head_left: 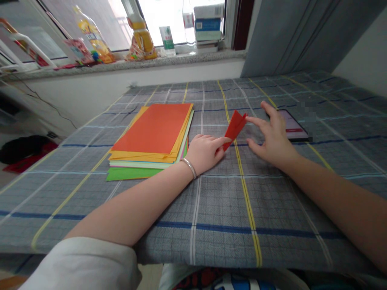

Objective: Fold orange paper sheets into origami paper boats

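A narrow piece of folded red paper [235, 124] lies at a slant on the checked cloth, its far end split into raised flaps. My left hand [206, 152], with a silver bangle at the wrist, grips the near end between thumb and fingers and covers that part. Just right of the paper is my right hand [273, 139], its fingers spread. The tip of its index finger is at the paper's far right corner; whether it touches I cannot tell. Left of my left hand is a stack of coloured paper [154, 129], with an orange-red sheet on top.
A phone [292, 125] with a lit screen lies beyond my right hand. The checked tablecloth [223, 205] covers the surface, its front edge near my lap. Along the windowsill [178, 60] stand bottles [93, 34], a tube [167, 39] and stacked boxes [208, 25].
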Available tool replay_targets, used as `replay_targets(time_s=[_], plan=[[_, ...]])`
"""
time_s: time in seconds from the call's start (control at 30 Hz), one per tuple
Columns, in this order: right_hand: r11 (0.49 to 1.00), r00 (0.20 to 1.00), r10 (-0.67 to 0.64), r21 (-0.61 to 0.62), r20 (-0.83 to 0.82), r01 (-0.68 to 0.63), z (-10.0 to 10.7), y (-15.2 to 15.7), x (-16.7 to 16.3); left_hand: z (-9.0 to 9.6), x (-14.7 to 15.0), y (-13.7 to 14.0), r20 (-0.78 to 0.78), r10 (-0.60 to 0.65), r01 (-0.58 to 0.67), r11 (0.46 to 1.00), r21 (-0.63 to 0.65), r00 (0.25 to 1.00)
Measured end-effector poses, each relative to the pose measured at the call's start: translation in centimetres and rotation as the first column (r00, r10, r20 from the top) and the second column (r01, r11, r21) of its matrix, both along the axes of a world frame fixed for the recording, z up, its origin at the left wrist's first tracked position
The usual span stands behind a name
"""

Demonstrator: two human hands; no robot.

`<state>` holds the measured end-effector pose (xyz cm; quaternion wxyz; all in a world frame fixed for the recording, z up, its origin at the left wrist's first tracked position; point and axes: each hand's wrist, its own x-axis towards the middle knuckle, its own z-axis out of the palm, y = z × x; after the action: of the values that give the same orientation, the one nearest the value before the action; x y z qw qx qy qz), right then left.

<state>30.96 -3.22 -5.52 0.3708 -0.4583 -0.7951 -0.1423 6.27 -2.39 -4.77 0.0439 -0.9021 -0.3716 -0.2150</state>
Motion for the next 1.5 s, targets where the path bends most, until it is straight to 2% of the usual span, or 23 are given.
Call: replay_targets(time_s=[0.13, 0.27, 0.4, 0.53, 0.6, 0.77, 0.87, 0.97, 1.03, 1.13, 1.23, 1.33, 1.43, 1.5], plan=[[0.993, 0.999, -0.005, -0.114, 0.042, 0.010, -0.7, 0.2, 0.3, 0.1, -0.1, 0.5, 0.088, 0.022, -0.005, 0.982, -0.190, 0.996], [0.951, 0.992, 0.021, -0.309, 0.121, 0.018, -1.9, 1.1, 0.7, 0.3, -0.6, 0.9, 0.045, -0.042, 0.051, 0.974, -0.220, 0.998], [0.894, 0.980, 0.104, -0.449, 0.168, -0.018, -2.7, 1.8, 1.0, 0.2, -1.3, 1.1, -0.086, -0.234, 0.219, 0.964, -0.153, 0.968], [0.855, 0.971, 0.172, -0.515, 0.167, -0.063, -2.4, 1.7, 0.8, 0.1, -1.6, 1.3, -0.197, -0.171, 0.174, 0.985, -0.001, 0.965], [0.838, 0.966, 0.195, -0.540, 0.168, -0.075, -2.0, 1.4, 0.6, 0.2, -1.6, 1.3, -0.260, -0.156, 0.186, 0.978, 0.094, 0.953], [0.789, 0.965, 0.208, -0.610, 0.162, -0.067, -1.3, 0.8, -0.1, 0.2, -1.2, 1.1, -0.321, -0.221, 0.322, 0.896, 0.308, 0.921], [0.741, 0.968, 0.229, -0.664, 0.106, -0.103, -1.2, 0.5, -0.4, -0.2, -0.7, 0.9, -0.307, -0.330, 0.428, 0.833, 0.351, 0.893], [0.703, 0.955, 0.295, -0.686, 0.037, -0.190, -1.2, 0.3, -0.6, -0.6, -0.3, 0.8, -0.290, -0.429, 0.507, 0.808, 0.301, 0.856], [0.692, 0.941, 0.337, -0.678, 0.000, -0.248, -1.3, 0.3, -0.7, -0.7, -0.1, 0.8, -0.273, -0.460, 0.521, 0.824, 0.225, 0.845], [0.697, 0.927, 0.372, -0.647, -0.043, -0.309, -1.4, 0.3, -0.8, -0.9, 0.1, 0.9, -0.174, -0.466, 0.484, 0.871, 0.080, 0.868], [0.697, 0.916, 0.390, -0.622, -0.090, -0.358, -1.3, 0.4, -1.1, -1.0, 0.4, 0.8, -0.015, -0.434, 0.432, 0.900, -0.059, 0.901], [0.669, 0.921, 0.359, -0.647, -0.151, -0.367, -0.9, 0.5, -1.2, -1.0, 0.7, 0.6, 0.108, -0.385, 0.399, 0.902, -0.166, 0.917], [0.621, 0.917, 0.349, -0.684, -0.195, -0.382, -0.5, 0.6, -1.1, -1.1, 0.8, 0.5, 0.144, -0.341, 0.367, 0.899, -0.240, 0.929], [0.616, 0.913, 0.356, -0.685, -0.197, -0.389, -0.4, 0.5, -0.8, -1.2, 0.9, 0.5, 0.136, -0.322, 0.347, 0.899, -0.266, 0.937]])
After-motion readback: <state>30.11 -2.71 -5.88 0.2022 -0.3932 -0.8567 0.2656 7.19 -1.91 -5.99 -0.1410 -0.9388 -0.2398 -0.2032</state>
